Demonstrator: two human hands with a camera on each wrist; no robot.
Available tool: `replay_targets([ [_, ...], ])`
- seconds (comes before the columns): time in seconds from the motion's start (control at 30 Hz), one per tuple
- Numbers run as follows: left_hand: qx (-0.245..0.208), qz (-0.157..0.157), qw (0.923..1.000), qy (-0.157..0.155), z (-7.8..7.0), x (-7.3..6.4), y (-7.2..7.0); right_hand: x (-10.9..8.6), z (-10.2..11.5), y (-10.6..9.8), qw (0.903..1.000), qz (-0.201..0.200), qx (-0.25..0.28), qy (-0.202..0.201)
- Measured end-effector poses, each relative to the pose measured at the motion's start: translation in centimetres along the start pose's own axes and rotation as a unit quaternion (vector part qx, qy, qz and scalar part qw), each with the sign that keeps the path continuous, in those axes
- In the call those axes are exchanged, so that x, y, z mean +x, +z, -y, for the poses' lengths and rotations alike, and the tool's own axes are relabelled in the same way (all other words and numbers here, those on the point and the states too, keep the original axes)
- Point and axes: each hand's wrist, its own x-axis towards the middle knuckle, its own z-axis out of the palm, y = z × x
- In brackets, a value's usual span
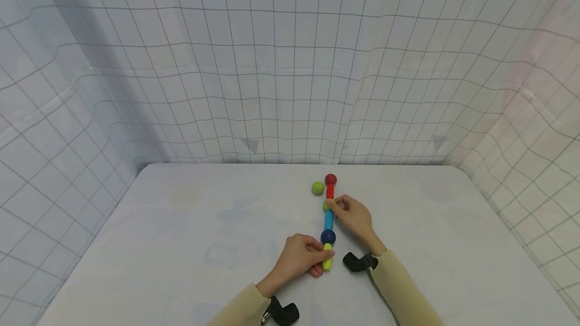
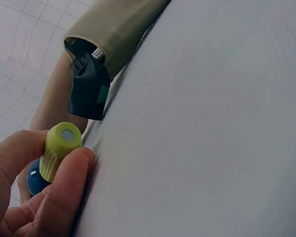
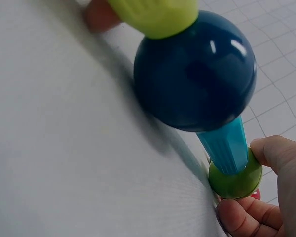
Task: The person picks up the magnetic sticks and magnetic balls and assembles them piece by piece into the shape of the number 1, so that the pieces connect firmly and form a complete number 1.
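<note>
A straight chain of magnetic balls and rods runs away from me on the white table. From the far end come a red ball [image 1: 331, 179], a red rod [image 1: 330, 191], a green ball [image 3: 235, 178], a blue rod [image 1: 328, 220], a dark blue ball [image 1: 328, 237] and a yellow-green rod [image 1: 327, 264]. My left hand [image 1: 299, 258] pinches the yellow-green rod between thumb and fingers; its near end shows a round metal disc in the left wrist view. With thumb and fingertips, my right hand [image 1: 355, 218] grips the green ball in the chain, partly covering it.
A loose green ball [image 1: 317, 188] lies just left of the chain's far end. White gridded curtains [image 1: 290, 89] hang behind and at both sides of the table [image 1: 181, 245]. Each wrist wears a black camera mount [image 1: 360, 262].
</note>
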Motion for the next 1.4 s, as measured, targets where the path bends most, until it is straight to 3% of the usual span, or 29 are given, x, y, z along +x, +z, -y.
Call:
replay_targets([
  [0.73, 0.037, 0.017, 0.9992, -0.001, -0.2, 0.2, -0.1, -0.1, 0.2, -0.1, 1.0000, -0.001, 0.008, 0.002],
  [1.4, 0.043, 0.065, 0.9966, -0.025, -0.8, 0.1, -1.7, -0.1, 0.2, -0.1, 0.9999, 0.002, 0.011, 0.003],
])
